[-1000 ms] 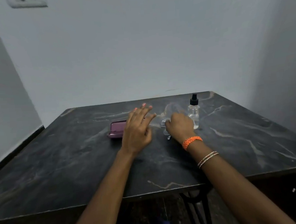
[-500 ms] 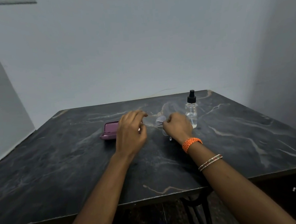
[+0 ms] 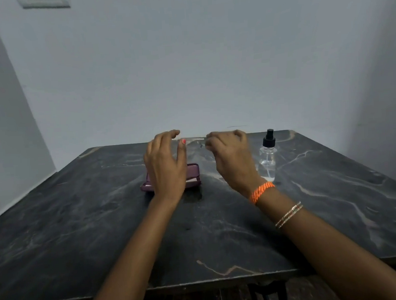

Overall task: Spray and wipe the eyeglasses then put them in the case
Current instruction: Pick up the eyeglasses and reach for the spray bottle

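Surface point(image 3: 220, 229) of dark marble nearest; above it both hands pinch faint, blurred eyeglasses point(image 3: 195, 142) between them, left hand point(image 3: 164, 165) over the open purple case point(image 3: 194, 175), right hand point(image 3: 231, 157) left of the spray bottle point(image 3: 268, 157).

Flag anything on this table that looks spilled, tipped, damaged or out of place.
Nothing stands out. The spray bottle stands upright with its cap on, the purple case lies flat, and the dark table shows no puddle. The eyeglasses between the hands are too faint to judge.

No readable text — bottle, case, wall all unmarked.
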